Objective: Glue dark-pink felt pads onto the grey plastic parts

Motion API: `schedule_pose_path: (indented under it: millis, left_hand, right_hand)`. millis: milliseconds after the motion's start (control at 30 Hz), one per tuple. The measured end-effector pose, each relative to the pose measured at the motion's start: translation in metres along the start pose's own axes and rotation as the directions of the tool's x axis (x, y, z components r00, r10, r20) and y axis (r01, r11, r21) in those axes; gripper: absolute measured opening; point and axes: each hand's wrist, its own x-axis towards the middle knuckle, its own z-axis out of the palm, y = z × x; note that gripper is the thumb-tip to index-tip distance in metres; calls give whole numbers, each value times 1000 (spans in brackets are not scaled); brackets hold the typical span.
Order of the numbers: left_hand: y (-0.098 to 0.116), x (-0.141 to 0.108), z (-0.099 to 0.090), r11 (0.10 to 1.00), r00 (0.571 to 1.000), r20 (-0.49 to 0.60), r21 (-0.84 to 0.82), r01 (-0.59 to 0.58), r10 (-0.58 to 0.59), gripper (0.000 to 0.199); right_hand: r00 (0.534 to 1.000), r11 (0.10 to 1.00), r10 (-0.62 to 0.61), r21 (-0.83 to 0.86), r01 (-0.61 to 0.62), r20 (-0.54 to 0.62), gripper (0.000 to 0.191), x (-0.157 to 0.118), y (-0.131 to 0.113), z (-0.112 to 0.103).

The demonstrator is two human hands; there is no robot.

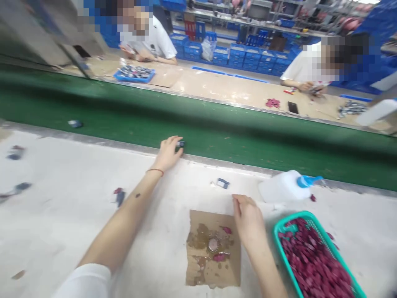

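My left hand [170, 152] reaches to the near edge of the green conveyor belt [217, 136]. Its thumb and fingers are around a small dark blue-grey piece [180, 144]. Over the white table, my right hand [249, 215] has its fingers curled together; what they hold, if anything, is hidden. Beside it lies a stained cardboard square [214, 275] bearing a round metal cap [213, 244] and two small dark-red pieces [219, 257]. Another blue-grey piece [222, 183] with a white side rests between my hands.
A green basket [277, 231] of dark-red pieces stands at the right. Behind it lies a white bottle [283, 187] with a blue nozzle. A blue-grey piece [75, 123] sits on the belt; several others are on the table at left. Two people work across the belt.
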Motion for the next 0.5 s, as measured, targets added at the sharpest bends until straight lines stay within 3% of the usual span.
schedule_pose_path:
  millis: [67,167,267,333,500]
  left_hand:
    - [-5,5,4,996,999,25,-82,21,-19,27]
    - [-5,8,7,976,997,60,-209,63,-52,33]
    - [-2,6,9,943,991,85,-307,129,-108,38]
    - [0,1,13,919,983,90,-349,183,-162,40]
    - [11,-40,22,845,934,161,-398,357,-319,28]
  right_hand:
    - [1000,997,-18,69,17,11,34,-23,1,-12]
    - [994,990,2,138,14,-110,29,-59,18,-37]
    - [972,987,157,1,-159,-172,24,-85,56,-63]
    - [969,967,211,-117,-226,-132,25,-92,84,-73]
    - [993,968,115,-227,-108,16,27,-83,120,-69]
